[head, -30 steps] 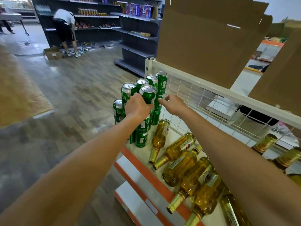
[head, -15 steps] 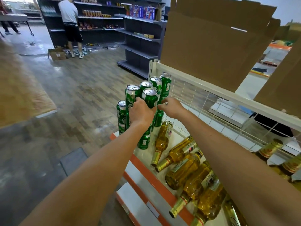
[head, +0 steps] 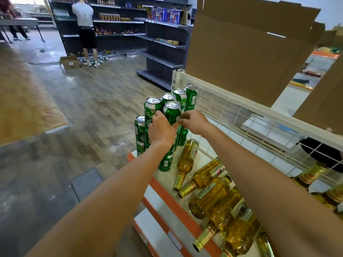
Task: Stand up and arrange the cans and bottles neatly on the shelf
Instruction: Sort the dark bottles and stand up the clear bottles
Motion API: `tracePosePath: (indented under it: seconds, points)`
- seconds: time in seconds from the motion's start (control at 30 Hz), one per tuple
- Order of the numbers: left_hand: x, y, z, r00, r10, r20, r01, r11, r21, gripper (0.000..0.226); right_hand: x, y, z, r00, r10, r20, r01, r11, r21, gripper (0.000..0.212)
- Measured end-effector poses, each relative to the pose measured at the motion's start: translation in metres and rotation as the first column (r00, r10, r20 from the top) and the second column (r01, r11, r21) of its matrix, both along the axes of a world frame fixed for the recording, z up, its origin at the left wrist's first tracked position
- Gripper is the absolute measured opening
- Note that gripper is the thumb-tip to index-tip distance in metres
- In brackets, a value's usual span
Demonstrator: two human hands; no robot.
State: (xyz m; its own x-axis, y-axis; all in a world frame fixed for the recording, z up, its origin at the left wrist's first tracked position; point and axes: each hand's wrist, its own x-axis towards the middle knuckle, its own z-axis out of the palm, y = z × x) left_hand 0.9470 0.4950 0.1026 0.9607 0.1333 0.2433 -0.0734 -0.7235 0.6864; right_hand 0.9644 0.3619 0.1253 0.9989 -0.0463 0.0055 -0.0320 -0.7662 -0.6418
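On shelf (head: 168, 184): green cans (head: 171, 112) upright, stacked; amber bottles (head: 209, 197) lying.

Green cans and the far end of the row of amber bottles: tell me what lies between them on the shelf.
In the head view, one amber bottle lies on its side right beside the green cans, neck toward the shelf front.

- A shop, likely a supermarket: dark gondola shelving (head: 159, 43) carries boxed goods (head: 165, 14).
- A white shelf (head: 168, 184) holds stacked green cans (head: 171, 113) and amber bottles (head: 206, 178).
- Cardboard cartons (head: 246, 47) lie about.
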Motion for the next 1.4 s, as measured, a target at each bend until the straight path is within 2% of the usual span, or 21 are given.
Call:
tracePosePath:
  seconds: [0.17,0.37,0.57,0.8,0.87,0.97,1.07,1.27,1.4]
  points:
    - [-0.001,0.008,0.002,1.0,-0.004,-0.02,0.005,1.0,0.018,0.051,0.003,-0.008,0.001,1.0,0.002,-0.029,-0.002,1.0,-0.026,0.04]
    - [-0.001,0.025,-0.004,0.985,-0.067,-0.159,0.083,0.992,0.097,0.035,-0.006,-0.035,-0.003,0.992,-0.109,-0.062,0.105,0.993,-0.056,0.042]
    - [-0.005,0.021,-0.01,0.909,-0.212,-0.36,0.294,0.936,0.193,0.041,-0.031,-0.065,-0.011,0.972,-0.212,-0.098,0.206,0.976,-0.066,0.043]
    - [-0.026,-0.015,-0.03,0.787,-0.405,-0.464,0.538,0.82,0.196,0.037,-0.093,-0.103,-0.02,0.904,-0.4,-0.151,0.39,0.916,-0.092,0.043]
    - [-0.034,-0.027,-0.035,0.737,-0.465,-0.49,0.599,0.786,0.154,0.036,-0.121,-0.112,-0.021,0.871,-0.462,-0.164,0.451,0.886,-0.106,0.042]
    - [-0.049,-0.047,-0.04,0.688,-0.542,-0.482,0.677,0.719,0.158,0.049,-0.168,-0.121,-0.023,0.817,-0.546,-0.187,0.529,0.838,-0.134,0.042]
    - [-0.073,-0.069,-0.042,0.614,-0.628,-0.478,0.765,0.622,0.165,0.034,-0.223,-0.123,-0.022,0.751,-0.634,-0.184,0.609,0.773,-0.179,0.043]
    - [-0.133,-0.111,-0.044,0.441,-0.77,-0.462,0.897,0.398,0.193,0.043,-0.334,-0.119,-0.02,0.602,-0.771,-0.208,0.706,0.635,-0.313,0.032]
    - [-0.175,-0.132,-0.046,0.345,-0.817,-0.461,0.938,0.297,0.177,0.03,-0.399,-0.119,-0.023,0.488,-0.847,-0.21,0.787,0.531,-0.313,0.029]
